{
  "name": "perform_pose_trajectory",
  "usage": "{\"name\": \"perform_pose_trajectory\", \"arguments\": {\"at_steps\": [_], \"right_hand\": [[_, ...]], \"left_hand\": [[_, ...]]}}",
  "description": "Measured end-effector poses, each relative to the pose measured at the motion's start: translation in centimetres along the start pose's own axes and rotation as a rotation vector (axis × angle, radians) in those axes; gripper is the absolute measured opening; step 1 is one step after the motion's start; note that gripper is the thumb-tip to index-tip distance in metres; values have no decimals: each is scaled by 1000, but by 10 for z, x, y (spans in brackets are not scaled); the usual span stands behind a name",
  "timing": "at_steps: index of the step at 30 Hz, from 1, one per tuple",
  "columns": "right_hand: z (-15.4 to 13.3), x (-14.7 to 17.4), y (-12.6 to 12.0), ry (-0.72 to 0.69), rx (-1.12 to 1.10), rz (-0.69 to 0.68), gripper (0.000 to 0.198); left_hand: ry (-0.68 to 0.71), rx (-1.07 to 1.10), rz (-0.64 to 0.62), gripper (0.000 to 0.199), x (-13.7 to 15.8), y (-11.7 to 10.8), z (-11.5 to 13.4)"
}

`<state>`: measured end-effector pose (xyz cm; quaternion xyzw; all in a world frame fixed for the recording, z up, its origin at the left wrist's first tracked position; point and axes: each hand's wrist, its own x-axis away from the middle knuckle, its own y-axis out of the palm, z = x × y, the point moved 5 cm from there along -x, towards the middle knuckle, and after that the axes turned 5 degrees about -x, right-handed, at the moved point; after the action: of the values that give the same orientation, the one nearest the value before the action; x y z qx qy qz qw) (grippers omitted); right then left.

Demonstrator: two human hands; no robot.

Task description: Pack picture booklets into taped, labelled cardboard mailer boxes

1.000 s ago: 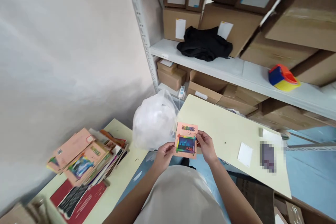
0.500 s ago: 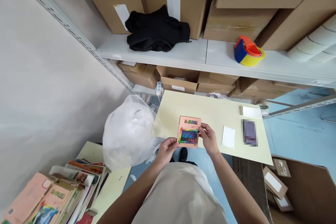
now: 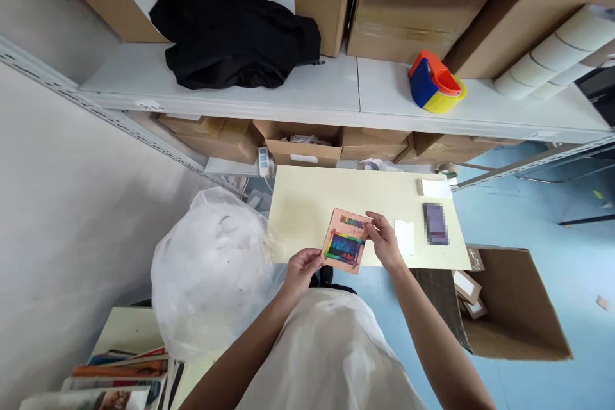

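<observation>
A thin pink book [image 3: 344,241] with a dark picture in a rainbow-coloured frame on its cover is held between both hands, cover facing up. My left hand [image 3: 303,269] pinches its lower left edge. On the upper right edge, my right hand [image 3: 383,238] closes thumb and fingers. The book tilts slightly clockwise above the near edge of the pale yellow table [image 3: 307,192]. Right of it on the table lie a white card [image 3: 404,237] and a blurred-out purple item [image 3: 436,224]. Behind them sits a white stack of slips [image 3: 435,189].
A big white plastic bag [image 3: 211,269] stands left of the table, with stacked books [image 3: 120,368] below it. An open carton [image 3: 519,307] holds small boxes at right. The shelf [image 3: 336,86] carries black cloth [image 3: 240,32], a tape dispenser [image 3: 436,83] and white rolls [image 3: 542,57].
The view has shifted, so the shelf looks nearer and fewer of the stacked books show. The book has turned a little clockwise, with both hands still on it.
</observation>
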<state>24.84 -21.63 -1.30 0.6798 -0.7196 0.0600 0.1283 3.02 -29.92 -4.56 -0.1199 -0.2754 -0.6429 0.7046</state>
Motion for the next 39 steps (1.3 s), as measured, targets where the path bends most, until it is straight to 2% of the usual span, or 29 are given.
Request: {"name": "perform_pose_trajectory", "arguments": {"at_steps": [5, 9, 12, 15, 17, 20, 21, 23, 26, 28, 32, 35, 39], "right_hand": [[-11, -10, -1, -45, 38, -142, 41], [-31, -16, -7, -136, 203, -281, 44], [-51, -26, -8, -259, 359, -358, 32], [-68, -40, -7, -348, 392, -423, 21], [-74, -52, -6, -334, 374, -455, 18], [-74, -67, -5, -203, 327, -522, 20], [-72, -71, -5, -157, 309, -539, 23], [-70, -77, -3, -98, 269, -556, 27], [-65, -84, 3, -54, 231, -548, 34], [-62, -86, 7, -33, 212, -519, 39], [-58, -84, 3, 22, 63, -371, 47], [-53, -77, -12, 114, -78, -273, 44], [-45, -66, -35, 194, -106, -191, 40]], "left_hand": [[-47, 60, -46, 38, -18, -5, 2], [-83, 70, -116, 41, -26, 2, 4], [-86, 36, -168, 43, -30, 12, 6], [-58, -1, -154, 49, -34, 19, 7], [-55, 29, -169, 57, -34, 27, 7], [-31, 92, -215, 76, -30, 40, 8], [-1, 82, -199, 76, -28, 43, 11], [75, 7, -114, 64, -26, 44, 17], [156, -133, 35, 48, -24, 41, 27], [184, -205, 69, 40, -24, 40, 30], [169, -192, 56, 36, -24, 43, 27], [137, -76, 62, 39, -22, 50, 22], [74, -30, 4, 44, -17, 64, 18]]}}
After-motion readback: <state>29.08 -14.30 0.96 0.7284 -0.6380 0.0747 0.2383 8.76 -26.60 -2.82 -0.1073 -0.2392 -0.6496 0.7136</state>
